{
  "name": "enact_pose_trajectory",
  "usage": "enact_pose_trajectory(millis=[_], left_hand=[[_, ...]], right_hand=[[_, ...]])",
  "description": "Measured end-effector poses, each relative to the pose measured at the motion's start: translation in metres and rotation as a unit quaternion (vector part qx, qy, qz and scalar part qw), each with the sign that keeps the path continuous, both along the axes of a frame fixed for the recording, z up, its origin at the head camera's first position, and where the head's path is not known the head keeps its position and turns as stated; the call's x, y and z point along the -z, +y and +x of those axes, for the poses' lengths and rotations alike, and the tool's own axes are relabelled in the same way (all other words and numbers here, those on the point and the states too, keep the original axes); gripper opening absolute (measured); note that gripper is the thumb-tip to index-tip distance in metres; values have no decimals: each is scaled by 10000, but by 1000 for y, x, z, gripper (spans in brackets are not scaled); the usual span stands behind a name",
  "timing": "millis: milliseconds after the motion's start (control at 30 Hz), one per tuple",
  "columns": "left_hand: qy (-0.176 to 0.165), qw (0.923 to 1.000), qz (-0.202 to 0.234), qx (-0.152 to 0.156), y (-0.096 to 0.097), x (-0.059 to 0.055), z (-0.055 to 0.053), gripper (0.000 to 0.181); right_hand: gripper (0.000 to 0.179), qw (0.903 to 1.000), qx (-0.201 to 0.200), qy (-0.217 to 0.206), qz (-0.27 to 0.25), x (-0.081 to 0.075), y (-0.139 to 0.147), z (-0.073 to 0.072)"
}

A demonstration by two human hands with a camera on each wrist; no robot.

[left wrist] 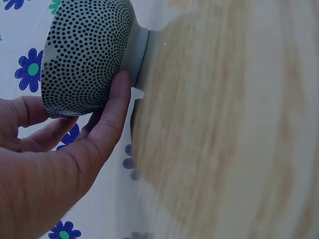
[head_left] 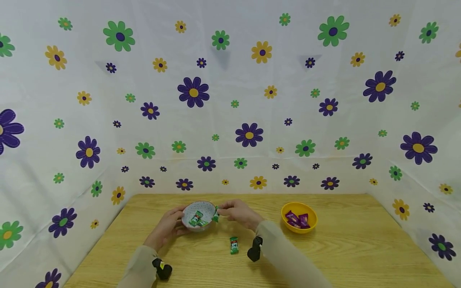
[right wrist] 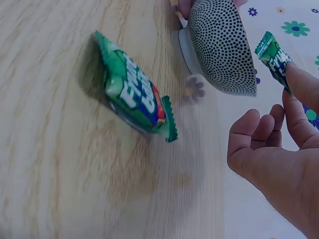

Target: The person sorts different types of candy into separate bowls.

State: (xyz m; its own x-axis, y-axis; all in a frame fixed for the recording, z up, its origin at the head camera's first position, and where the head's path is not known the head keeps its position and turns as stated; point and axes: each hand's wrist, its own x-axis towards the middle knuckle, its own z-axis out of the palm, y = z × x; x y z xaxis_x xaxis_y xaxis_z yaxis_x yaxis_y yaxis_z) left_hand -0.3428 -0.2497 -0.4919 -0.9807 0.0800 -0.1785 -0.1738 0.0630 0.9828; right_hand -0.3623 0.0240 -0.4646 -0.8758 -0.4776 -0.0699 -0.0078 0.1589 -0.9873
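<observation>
My left hand (head_left: pixel 168 227) grips the left side of a speckled bowl (left wrist: pixel 89 55), with fingers at its rim and one digit against the outer wall near the foot. Inside the bowl lie green-wrapped candies (head_left: pixel 196 218). At the bowl's right rim, my right hand (head_left: pixel 240 213) pinches one green-wrapped candy (right wrist: pixel 275 60) between thumb and forefinger; its other fingers are curled. In the right wrist view this candy is apart from the bowl wall. Another green candy (right wrist: pixel 133 90) lies on the wooden table, nearer me than the bowl.
A yellow bowl (head_left: pixel 312 219) holding several purple-wrapped candies (head_left: pixel 303 220) stands on the wooden table (head_left: pixel 353 248) to the right of my right hand. White cloth with printed flowers (head_left: pixel 230 120) hangs behind the table and along both sides.
</observation>
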Motion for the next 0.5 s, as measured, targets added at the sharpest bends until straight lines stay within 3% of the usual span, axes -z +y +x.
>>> enact_pose_trajectory(millis=[300,500], left_hand=[[74,9997,185,113,-1,0,-1,51],[77,9997,173,181,-1,1,0,52]], right_hand=[[24,9958,265,-495,-729,-2,-19,-4],[22,9938,546,-513,-818,2,-32,-3]])
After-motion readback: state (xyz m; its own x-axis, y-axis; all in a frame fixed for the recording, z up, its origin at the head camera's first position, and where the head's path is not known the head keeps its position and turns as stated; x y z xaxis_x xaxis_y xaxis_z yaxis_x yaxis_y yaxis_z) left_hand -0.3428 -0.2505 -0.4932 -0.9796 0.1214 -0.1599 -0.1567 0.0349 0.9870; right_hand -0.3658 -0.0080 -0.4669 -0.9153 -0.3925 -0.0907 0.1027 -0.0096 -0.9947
